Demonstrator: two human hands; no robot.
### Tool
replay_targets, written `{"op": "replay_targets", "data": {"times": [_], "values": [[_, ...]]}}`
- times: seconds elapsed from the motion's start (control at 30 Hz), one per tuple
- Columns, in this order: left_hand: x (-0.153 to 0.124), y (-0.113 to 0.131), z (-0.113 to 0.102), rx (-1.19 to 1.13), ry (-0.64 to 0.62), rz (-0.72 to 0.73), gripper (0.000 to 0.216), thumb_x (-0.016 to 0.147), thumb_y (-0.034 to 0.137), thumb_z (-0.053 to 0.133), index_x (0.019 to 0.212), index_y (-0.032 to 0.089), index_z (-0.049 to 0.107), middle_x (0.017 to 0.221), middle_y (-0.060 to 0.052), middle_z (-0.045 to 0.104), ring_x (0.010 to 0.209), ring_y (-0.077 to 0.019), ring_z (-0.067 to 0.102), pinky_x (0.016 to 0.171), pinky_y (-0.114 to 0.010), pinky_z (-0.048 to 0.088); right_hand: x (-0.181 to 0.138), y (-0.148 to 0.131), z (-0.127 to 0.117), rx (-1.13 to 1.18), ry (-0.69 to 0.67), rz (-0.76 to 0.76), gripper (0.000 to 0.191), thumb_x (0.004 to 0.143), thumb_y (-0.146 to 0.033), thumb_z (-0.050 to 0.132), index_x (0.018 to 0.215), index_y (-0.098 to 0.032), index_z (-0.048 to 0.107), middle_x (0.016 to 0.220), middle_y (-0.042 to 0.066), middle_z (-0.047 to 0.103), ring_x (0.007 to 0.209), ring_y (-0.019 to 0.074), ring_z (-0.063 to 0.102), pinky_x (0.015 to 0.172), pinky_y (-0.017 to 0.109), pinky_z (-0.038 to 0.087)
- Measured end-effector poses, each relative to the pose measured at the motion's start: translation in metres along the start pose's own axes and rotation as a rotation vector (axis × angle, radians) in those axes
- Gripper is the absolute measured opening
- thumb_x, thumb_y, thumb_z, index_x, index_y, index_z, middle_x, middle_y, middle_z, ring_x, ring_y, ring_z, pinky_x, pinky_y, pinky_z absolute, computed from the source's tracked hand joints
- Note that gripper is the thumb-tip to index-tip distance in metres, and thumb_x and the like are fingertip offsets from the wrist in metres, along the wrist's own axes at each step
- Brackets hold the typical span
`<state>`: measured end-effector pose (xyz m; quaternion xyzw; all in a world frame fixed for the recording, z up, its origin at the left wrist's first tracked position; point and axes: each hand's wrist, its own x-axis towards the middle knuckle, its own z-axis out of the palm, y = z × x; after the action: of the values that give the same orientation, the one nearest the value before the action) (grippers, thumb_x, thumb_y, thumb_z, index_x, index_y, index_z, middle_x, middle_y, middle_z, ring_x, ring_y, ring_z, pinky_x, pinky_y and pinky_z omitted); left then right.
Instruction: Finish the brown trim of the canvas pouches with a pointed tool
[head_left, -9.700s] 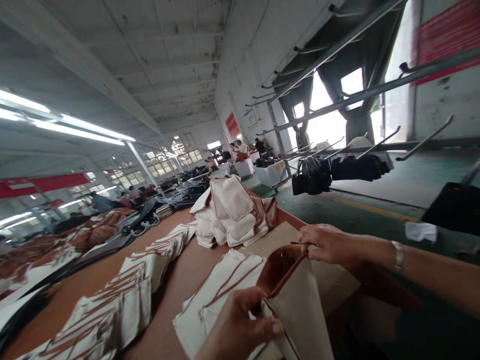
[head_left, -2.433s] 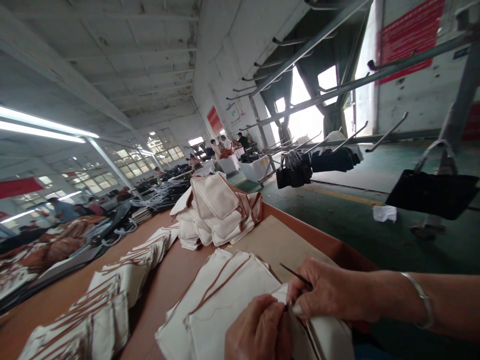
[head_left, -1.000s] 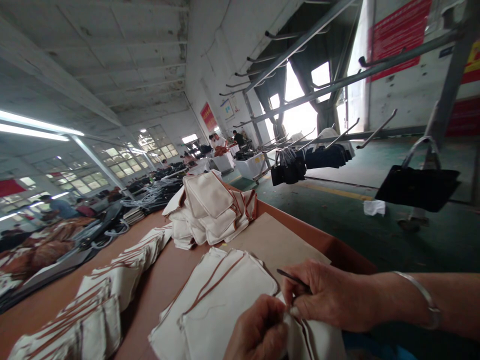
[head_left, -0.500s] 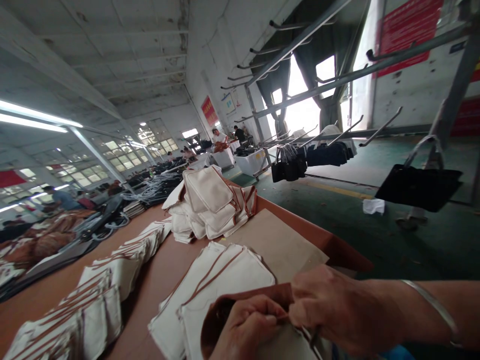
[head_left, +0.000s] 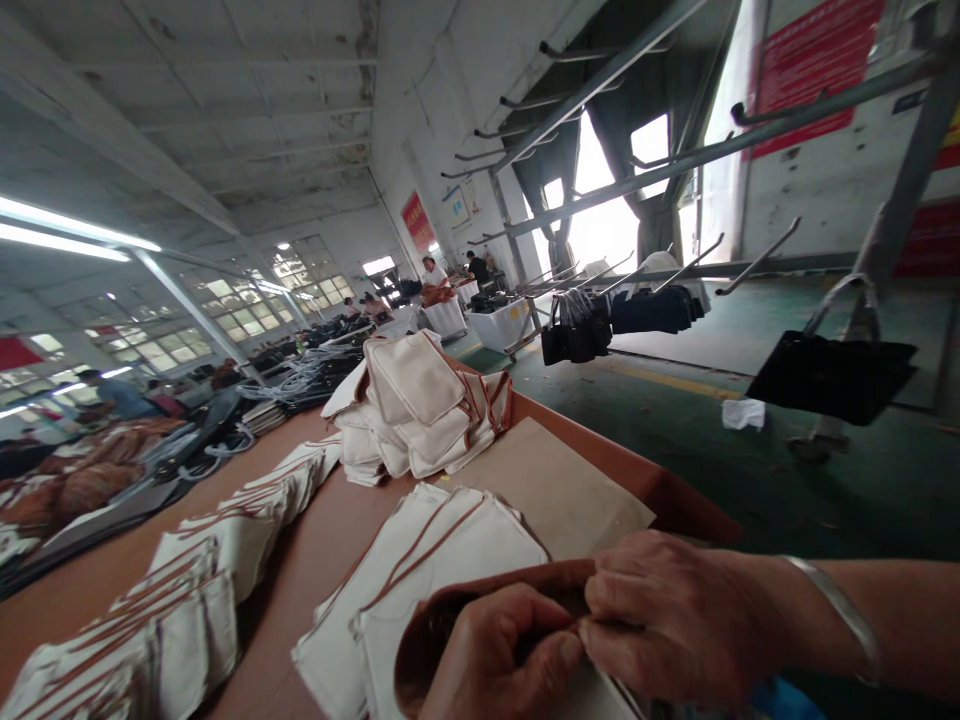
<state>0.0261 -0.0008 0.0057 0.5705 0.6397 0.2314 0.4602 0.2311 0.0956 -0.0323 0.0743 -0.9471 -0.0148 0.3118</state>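
Note:
At the bottom of the head view, a cream pouch with brown lining (head_left: 420,640) is spread at its mouth. My left hand (head_left: 510,650) is closed on its edge, thumb and index finger pinching. My right hand (head_left: 667,610), with a silver bangle on the wrist, is closed against the same edge, its fingertips meeting my left thumb. What lies between the fingertips is too small to make out. Under and beyond the pouch lie flat cream panels with brown trim (head_left: 450,540) on the brown tabletop (head_left: 292,610).
A heap of cream pieces (head_left: 416,390) stands further back, and a long overlapping row of them (head_left: 195,570) runs along the left. A beige board (head_left: 551,480) lies at the table's right side. Black bags (head_left: 832,370) hang on a metal rack to the right. Several people work far off.
My left thumb has come up against my right fingertips, and both hands are pinched closer together. The metal tool seen below my right hand earlier is now hidden.

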Motion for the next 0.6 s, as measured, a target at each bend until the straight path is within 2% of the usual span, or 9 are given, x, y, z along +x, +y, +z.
{"op": "replay_targets", "data": {"times": [0.1,0.2,0.3,0.4,0.5,0.6], "values": [[0.001,-0.005,0.000,0.044,0.036,0.047,0.041,0.079,0.052,0.066,0.080,0.011,0.072,0.075,-0.006,0.067,0.067,-0.0147,0.051,0.057,-0.023,0.034,-0.004,-0.001,0.002,0.120,0.043,0.055,0.016,0.093,-0.020,0.045,0.102,-0.014,0.057,0.076,0.002,0.055,0.063,0.0164,0.046,0.053,0.031,0.027],[0.002,-0.008,-0.002,0.084,0.070,0.115,0.031,0.083,0.041,0.062,0.080,0.012,0.073,0.074,-0.006,0.069,0.065,-0.0145,0.052,0.057,-0.023,0.035,-0.004,-0.002,-0.004,0.389,0.087,0.315,0.021,0.086,-0.022,0.052,0.106,-0.015,0.052,0.086,0.004,0.062,0.074,0.0160,0.055,0.067,0.029,0.040],[0.003,-0.011,-0.003,0.109,0.104,0.244,0.025,0.084,0.035,0.059,0.079,0.015,0.073,0.076,-0.007,0.070,0.067,-0.0156,0.057,0.060,-0.024,0.039,0.004,-0.003,-0.021,0.619,-0.036,0.597,0.018,0.091,-0.025,0.045,0.106,-0.017,0.052,0.093,0.005,0.063,0.081,0.0161,0.058,0.078,0.029,0.043],[0.004,-0.013,-0.002,0.158,0.162,0.358,0.019,0.082,0.026,0.058,0.077,0.017,0.073,0.077,-0.007,0.072,0.074,-0.0179,0.063,0.067,-0.024,0.045,0.016,0.001,-0.037,0.708,-0.158,0.751,0.027,0.101,-0.033,0.032,0.097,-0.018,0.054,0.088,0.005,0.060,0.079,0.0156,0.054,0.077,0.029,0.042],[0.005,-0.013,-0.001,0.207,0.200,0.436,0.015,0.081,0.021,0.057,0.076,0.017,0.071,0.075,-0.006,0.072,0.071,-0.0165,0.065,0.066,-0.023,0.046,0.022,0.008,-0.039,0.796,-0.231,0.809,0.034,0.102,-0.041,0.035,0.082,-0.017,0.051,0.076,0.000,0.054,0.067,0.0116,0.047,0.066,0.025,0.039],[0.004,-0.012,0.000,0.252,0.230,0.466,0.013,0.081,0.019,0.057,0.074,0.018,0.068,0.074,-0.005,0.072,0.068,-0.0154,0.063,0.064,-0.022,0.045,0.022,0.016,-0.034,0.903,-0.281,0.767,0.035,0.097,-0.042,0.046,0.073,-0.017,0.047,0.066,-0.005,0.041,0.059,0.0080,0.036,0.058,0.021,0.033]]}}
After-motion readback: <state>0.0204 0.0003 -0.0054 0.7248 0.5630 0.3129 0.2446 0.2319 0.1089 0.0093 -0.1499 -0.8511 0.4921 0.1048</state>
